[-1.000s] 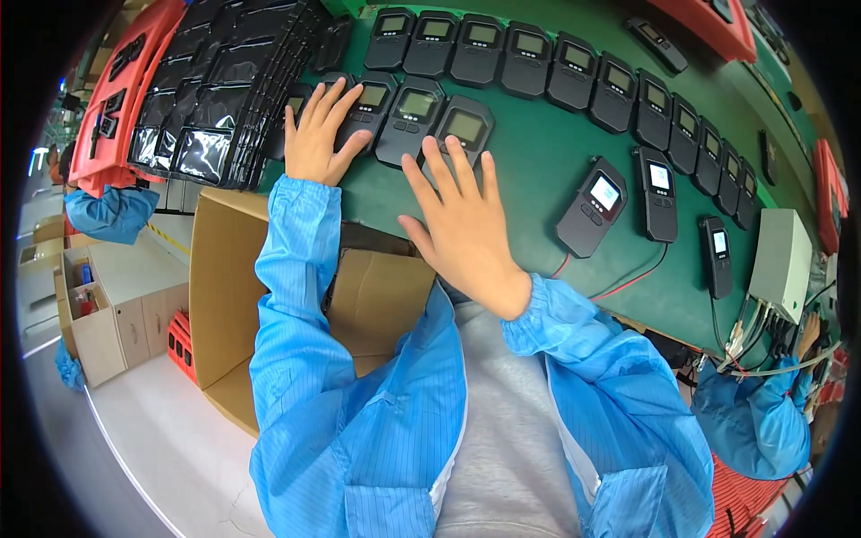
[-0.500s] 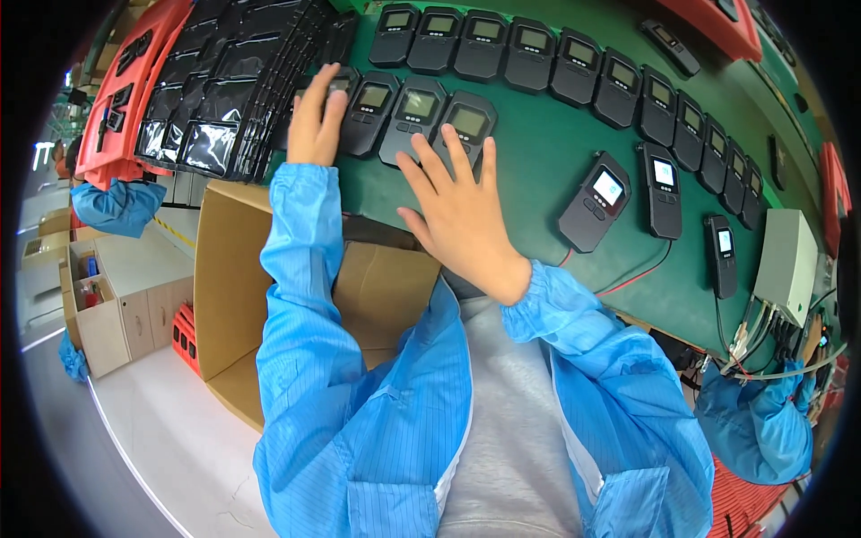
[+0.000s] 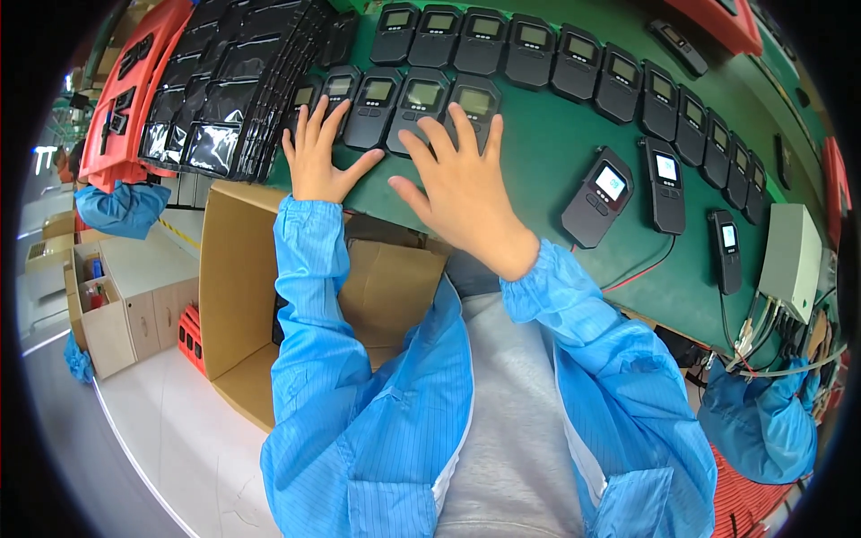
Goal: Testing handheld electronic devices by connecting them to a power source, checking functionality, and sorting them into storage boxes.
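My left hand (image 3: 321, 160) is open, fingers spread, at the near edge of the left devices in the closer row. Its fingertips overlap a black handheld meter (image 3: 341, 85) with a small grey screen. My right hand (image 3: 471, 197) is open too, palm down and fingers apart. Its fingertips reach the lower part of the rightmost meter (image 3: 475, 97) in that row; whether they press on it I cannot tell. Between the hands lie two more meters, one on the left (image 3: 370, 108) and one on the right (image 3: 420, 97). Neither hand grips anything.
Behind, a curved row of similar meters (image 3: 529, 49) crosses the green table (image 3: 538, 134). To the right, three lit meters (image 3: 599, 197) trail cables beside a pale box (image 3: 789, 251). Stacked black trays (image 3: 215, 81) stand left, above an open cardboard box (image 3: 235, 278). Another worker's blue sleeve (image 3: 762, 417) shows lower right.
My left hand has drawn back toward me and spread its fingers, uncovering the leftmost meters. The rightmost meter in the closer row has shifted slightly away from me and lies straighter.
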### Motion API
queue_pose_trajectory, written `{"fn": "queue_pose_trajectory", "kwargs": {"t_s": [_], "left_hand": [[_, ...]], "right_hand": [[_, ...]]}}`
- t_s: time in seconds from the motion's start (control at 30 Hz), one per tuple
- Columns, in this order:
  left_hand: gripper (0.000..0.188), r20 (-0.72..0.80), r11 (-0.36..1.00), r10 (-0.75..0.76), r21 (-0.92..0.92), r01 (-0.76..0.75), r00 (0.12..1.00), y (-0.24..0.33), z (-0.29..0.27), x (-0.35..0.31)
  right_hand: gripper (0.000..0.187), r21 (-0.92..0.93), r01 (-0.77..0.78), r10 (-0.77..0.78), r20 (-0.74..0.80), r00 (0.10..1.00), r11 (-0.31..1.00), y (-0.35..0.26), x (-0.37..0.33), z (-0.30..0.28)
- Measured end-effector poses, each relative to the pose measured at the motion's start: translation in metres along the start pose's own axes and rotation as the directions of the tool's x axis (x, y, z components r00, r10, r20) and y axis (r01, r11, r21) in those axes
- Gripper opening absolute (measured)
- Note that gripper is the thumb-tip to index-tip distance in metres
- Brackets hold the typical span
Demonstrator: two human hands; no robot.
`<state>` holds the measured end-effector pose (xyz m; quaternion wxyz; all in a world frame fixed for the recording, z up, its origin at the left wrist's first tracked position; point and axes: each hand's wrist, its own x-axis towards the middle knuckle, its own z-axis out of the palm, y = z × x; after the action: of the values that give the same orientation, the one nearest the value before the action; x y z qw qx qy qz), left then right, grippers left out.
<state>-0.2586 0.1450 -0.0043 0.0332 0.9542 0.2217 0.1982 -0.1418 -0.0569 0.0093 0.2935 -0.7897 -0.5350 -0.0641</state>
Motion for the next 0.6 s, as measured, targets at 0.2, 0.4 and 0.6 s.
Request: {"fn": "queue_pose_trajectory", "kwargs": {"t_s": [0.2, 0.4, 0.6], "left_hand": [[0.086, -0.001, 1.0, -0.002, -0.02, 0.002, 1.0, -0.003, 0.0, 0.005], [0.087, -0.018, 0.998, 0.025, -0.061, -0.026, 1.0, -0.004, -0.001, 0.014], [0.088, -0.031, 0.998, 0.019, -0.055, -0.02, 0.999, -0.004, 0.0, 0.014]], "right_hand": [[0.049, 0.003, 0.037, -0.037, -0.02, 0.999, 0.999, 0.002, 0.0, 0.003], [0.049, 0.008, 0.045, -0.045, -0.033, 0.998, 0.999, 0.004, 0.0, 0.002], [0.049, 0.007, 0.036, -0.036, 0.008, 0.999, 0.999, 0.003, 0.0, 0.003]]}}
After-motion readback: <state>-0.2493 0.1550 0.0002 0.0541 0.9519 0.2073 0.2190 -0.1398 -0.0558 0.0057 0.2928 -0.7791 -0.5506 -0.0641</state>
